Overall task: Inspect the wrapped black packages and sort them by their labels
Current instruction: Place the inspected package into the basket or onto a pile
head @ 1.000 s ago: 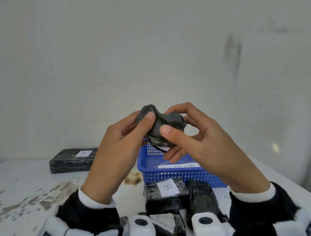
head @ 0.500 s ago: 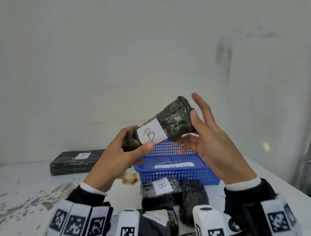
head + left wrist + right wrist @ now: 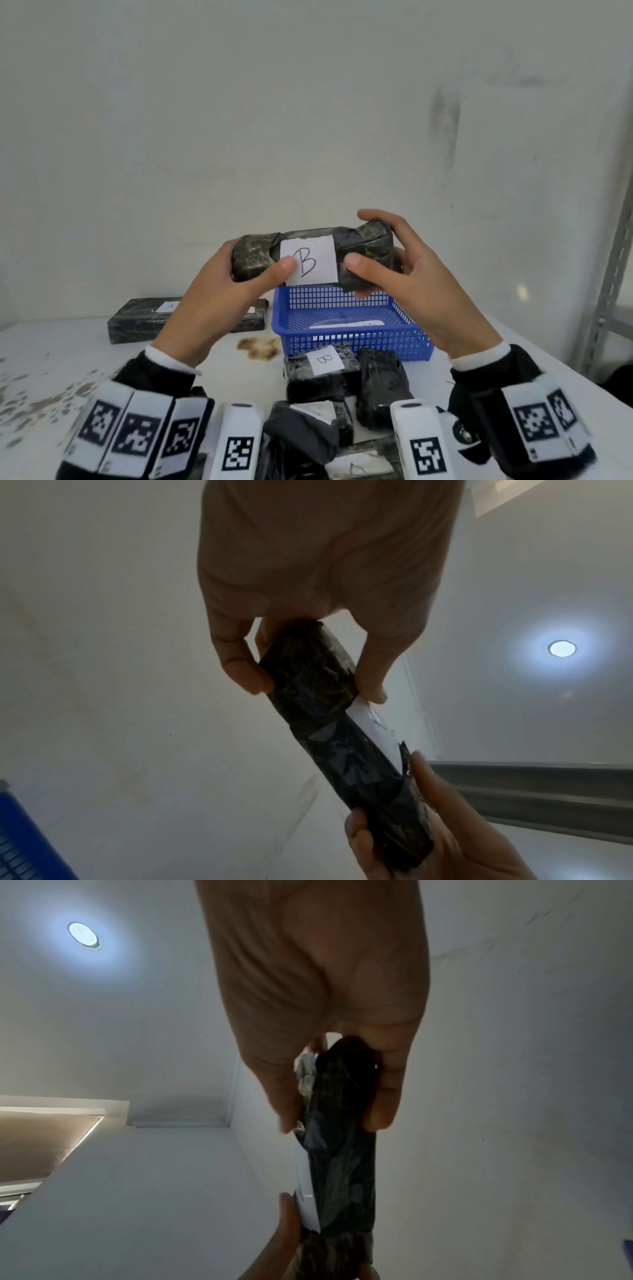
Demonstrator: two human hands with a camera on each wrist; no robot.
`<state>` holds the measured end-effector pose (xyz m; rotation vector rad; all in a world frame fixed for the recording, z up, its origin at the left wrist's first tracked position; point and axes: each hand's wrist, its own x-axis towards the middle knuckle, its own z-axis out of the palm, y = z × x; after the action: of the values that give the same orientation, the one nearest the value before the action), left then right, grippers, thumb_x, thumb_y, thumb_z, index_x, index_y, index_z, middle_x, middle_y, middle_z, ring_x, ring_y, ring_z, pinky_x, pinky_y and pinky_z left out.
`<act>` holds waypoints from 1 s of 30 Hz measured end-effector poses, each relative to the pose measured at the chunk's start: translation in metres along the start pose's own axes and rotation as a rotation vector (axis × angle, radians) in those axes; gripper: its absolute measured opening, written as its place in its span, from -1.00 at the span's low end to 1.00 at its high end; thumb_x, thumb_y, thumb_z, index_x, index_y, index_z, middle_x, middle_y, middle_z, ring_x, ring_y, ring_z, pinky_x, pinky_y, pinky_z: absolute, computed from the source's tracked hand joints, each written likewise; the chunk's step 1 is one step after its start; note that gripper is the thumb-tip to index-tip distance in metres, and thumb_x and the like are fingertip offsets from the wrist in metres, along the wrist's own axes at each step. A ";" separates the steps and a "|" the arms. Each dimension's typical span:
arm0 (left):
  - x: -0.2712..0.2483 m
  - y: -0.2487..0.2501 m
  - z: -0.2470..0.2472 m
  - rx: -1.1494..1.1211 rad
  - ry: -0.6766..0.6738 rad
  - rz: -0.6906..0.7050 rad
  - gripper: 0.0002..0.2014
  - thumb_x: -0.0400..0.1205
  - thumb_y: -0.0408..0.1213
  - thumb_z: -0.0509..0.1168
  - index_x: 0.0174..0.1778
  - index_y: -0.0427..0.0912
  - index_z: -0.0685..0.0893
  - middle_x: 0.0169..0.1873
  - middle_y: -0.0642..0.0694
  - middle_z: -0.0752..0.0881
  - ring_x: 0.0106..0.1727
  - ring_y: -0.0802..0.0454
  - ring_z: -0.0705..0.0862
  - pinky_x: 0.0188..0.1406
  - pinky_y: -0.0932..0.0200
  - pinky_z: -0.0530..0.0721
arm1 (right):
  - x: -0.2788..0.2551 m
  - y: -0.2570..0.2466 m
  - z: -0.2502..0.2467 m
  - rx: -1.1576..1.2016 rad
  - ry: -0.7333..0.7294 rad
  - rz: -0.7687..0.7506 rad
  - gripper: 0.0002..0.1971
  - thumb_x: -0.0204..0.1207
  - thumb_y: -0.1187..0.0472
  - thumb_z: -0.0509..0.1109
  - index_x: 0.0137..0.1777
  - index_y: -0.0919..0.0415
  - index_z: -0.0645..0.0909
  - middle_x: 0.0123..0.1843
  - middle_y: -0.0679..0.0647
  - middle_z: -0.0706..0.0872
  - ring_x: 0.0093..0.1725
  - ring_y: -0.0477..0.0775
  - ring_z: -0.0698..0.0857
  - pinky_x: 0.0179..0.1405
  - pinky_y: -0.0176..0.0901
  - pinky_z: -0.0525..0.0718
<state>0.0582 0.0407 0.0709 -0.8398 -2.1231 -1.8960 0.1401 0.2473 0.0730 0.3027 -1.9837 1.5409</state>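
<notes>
A long black wrapped package (image 3: 363, 240) with a white label reading B (image 3: 310, 260) is held level above the blue basket (image 3: 346, 339). My left hand (image 3: 219, 284) grips its left end, thumb at the label's edge. My right hand (image 3: 411, 270) grips its right end, thumb in front and fingers over the top. In the left wrist view the package (image 3: 329, 723) runs from my left hand (image 3: 308, 669) down to my right hand (image 3: 428, 831). The right wrist view shows the package (image 3: 342, 1150) edge on, pinched by my right hand (image 3: 335, 1096).
A long package labelled A (image 3: 137, 318) lies at the back left of the white table (image 3: 68, 359). Near the front lie a package labelled B (image 3: 322, 370), a black package (image 3: 380, 383) beside it and several more. A metal shelf post (image 3: 613, 274) stands at right.
The package went from end-on, label hidden, through a tilted hold to level with its B label facing me. My right hand now grips its right end.
</notes>
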 end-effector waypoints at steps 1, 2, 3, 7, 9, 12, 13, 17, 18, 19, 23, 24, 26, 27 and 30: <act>-0.001 0.002 0.000 0.009 -0.003 0.005 -0.42 0.25 0.16 0.43 0.19 0.05 0.61 -0.03 0.11 0.77 -0.18 0.28 0.72 -0.35 0.36 0.66 | -0.001 0.000 0.000 -0.004 0.004 0.005 -0.42 0.37 0.05 0.59 0.39 -0.23 0.55 0.18 0.03 0.77 -0.04 0.01 0.85 -0.14 -0.20 0.79; -0.002 0.004 0.001 0.023 -0.006 0.009 -0.46 0.27 0.16 0.42 0.15 0.08 0.61 -0.04 0.11 0.77 -0.22 0.29 0.72 -0.37 0.37 0.65 | -0.001 0.000 0.000 -0.015 0.012 0.006 -0.43 0.38 0.07 0.60 0.39 -0.23 0.55 0.19 0.03 0.77 -0.07 -0.01 0.84 -0.15 -0.21 0.78; -0.002 0.006 0.001 0.041 -0.006 0.009 -0.48 0.27 0.18 0.41 0.13 0.11 0.61 -0.05 0.11 0.77 -0.23 0.27 0.72 -0.38 0.36 0.65 | -0.002 0.000 0.000 -0.022 0.025 0.009 -0.46 0.43 0.12 0.59 0.39 -0.22 0.55 0.18 0.03 0.77 -0.11 -0.03 0.83 -0.18 -0.22 0.77; 0.002 0.010 0.010 0.138 -0.043 -0.014 -0.24 0.27 0.30 0.32 0.42 0.13 0.49 0.16 0.06 0.67 -0.13 0.13 0.75 -0.20 0.23 0.69 | 0.005 0.010 -0.008 0.048 0.158 0.089 -0.52 0.56 0.20 0.53 0.45 -0.06 0.56 0.03 0.09 0.79 -0.33 0.07 0.75 -0.41 -0.18 0.71; 0.010 0.010 0.015 0.156 -0.106 -0.030 -0.26 0.40 0.22 0.34 0.53 0.17 0.39 0.19 0.04 0.64 -0.17 0.15 0.78 -0.20 0.21 0.72 | 0.010 0.018 -0.017 0.101 0.202 0.146 -0.54 0.58 0.17 0.50 0.46 0.04 0.53 -0.07 0.15 0.79 -0.44 0.09 0.68 -0.51 -0.15 0.64; 0.028 0.003 0.023 0.222 -0.208 -0.072 -0.49 0.56 0.05 0.37 0.45 0.25 0.47 0.05 -0.02 0.74 -0.18 0.10 0.80 -0.31 0.25 0.71 | 0.021 0.038 -0.034 0.114 0.281 0.246 -0.52 0.60 0.09 0.49 0.44 0.23 0.47 -0.12 0.25 0.79 -0.50 0.06 0.63 -0.58 -0.17 0.58; 0.035 -0.002 0.027 0.244 -0.242 -0.095 -0.54 0.56 0.06 0.36 0.41 0.24 0.52 0.02 -0.04 0.77 -0.14 0.06 0.80 -0.28 0.24 0.71 | 0.025 0.046 -0.041 0.121 0.307 0.282 -0.50 0.60 0.08 0.49 0.42 0.30 0.45 -0.14 0.27 0.78 -0.51 0.06 0.62 -0.59 -0.17 0.57; 0.060 -0.029 0.056 0.141 -0.351 -0.254 -0.66 0.62 -0.03 0.34 0.25 -0.08 0.70 0.05 -0.17 0.79 -0.13 -0.07 0.83 -0.21 0.22 0.80 | 0.036 0.076 -0.061 0.107 0.289 0.400 -0.50 0.63 0.09 0.45 0.32 0.55 0.54 -0.21 0.28 0.78 -0.46 0.08 0.68 -0.49 -0.20 0.74; 0.067 -0.037 0.065 0.074 -0.359 -0.309 -0.70 0.64 -0.12 0.35 0.22 -0.19 0.70 0.07 -0.22 0.77 -0.14 -0.08 0.81 -0.20 0.20 0.81 | 0.038 0.084 -0.064 0.092 0.285 0.421 -0.50 0.63 0.08 0.45 0.31 0.55 0.54 -0.19 0.29 0.79 -0.45 0.09 0.71 -0.45 -0.21 0.77; 0.073 -0.043 0.074 0.022 -0.361 -0.366 -0.73 0.65 -0.22 0.35 0.20 -0.29 0.69 0.09 -0.26 0.75 -0.14 -0.08 0.78 -0.17 0.15 0.82 | 0.040 0.091 -0.066 0.081 0.289 0.442 -0.49 0.63 0.07 0.45 0.33 0.51 0.51 -0.14 0.31 0.79 -0.43 0.11 0.74 -0.42 -0.19 0.79; 0.102 -0.064 0.106 0.048 -0.355 -0.557 -0.71 0.67 -0.41 0.31 0.29 -0.45 0.60 0.11 -0.34 0.69 -0.06 -0.17 0.72 0.05 0.01 0.77 | 0.046 0.119 -0.077 -0.062 0.310 0.525 -0.60 0.66 -0.05 0.39 0.29 0.23 0.46 0.07 0.25 0.77 -0.31 0.13 0.76 -0.35 -0.08 0.77; 0.111 -0.068 0.111 0.078 -0.332 -0.571 -0.71 0.67 -0.42 0.31 0.29 -0.47 0.60 0.09 -0.35 0.69 -0.01 -0.20 0.71 0.12 -0.03 0.73 | 0.047 0.124 -0.082 -0.133 0.306 0.529 -0.63 0.68 -0.08 0.34 0.29 0.17 0.48 0.10 0.19 0.75 -0.25 0.11 0.76 -0.34 -0.10 0.74; 0.130 -0.077 0.121 0.141 -0.289 -0.556 -0.73 0.66 -0.42 0.33 0.24 -0.48 0.62 0.09 -0.36 0.70 0.04 -0.22 0.70 0.21 -0.11 0.70 | 0.048 0.133 -0.092 -0.267 0.296 0.503 -0.67 0.72 -0.11 0.25 0.28 0.11 0.55 0.11 0.08 0.73 -0.10 0.06 0.72 -0.19 -0.12 0.68; 0.141 -0.081 0.125 0.193 -0.278 -0.531 -0.75 0.66 -0.42 0.34 0.21 -0.47 0.64 0.09 -0.35 0.71 0.03 -0.23 0.72 0.20 -0.12 0.72 | 0.049 0.138 -0.099 -0.316 0.300 0.484 -0.67 0.73 -0.11 0.22 0.26 0.11 0.59 0.12 0.06 0.73 -0.03 0.05 0.70 -0.09 -0.11 0.65; 0.164 -0.094 0.138 0.296 -0.286 -0.483 -0.85 0.61 -0.43 0.37 0.07 -0.36 0.61 0.03 -0.28 0.69 -0.19 -0.13 0.71 0.00 0.00 0.79 | 0.047 0.155 -0.119 -0.458 0.344 0.474 -0.74 0.71 -0.07 0.27 0.15 0.07 0.67 0.11 0.03 0.74 0.15 0.10 0.66 0.14 -0.01 0.63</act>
<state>-0.0927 0.2171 0.0455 -0.6010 -2.9077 -1.6517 0.0603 0.4137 -0.0062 -0.6156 -2.1328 1.2304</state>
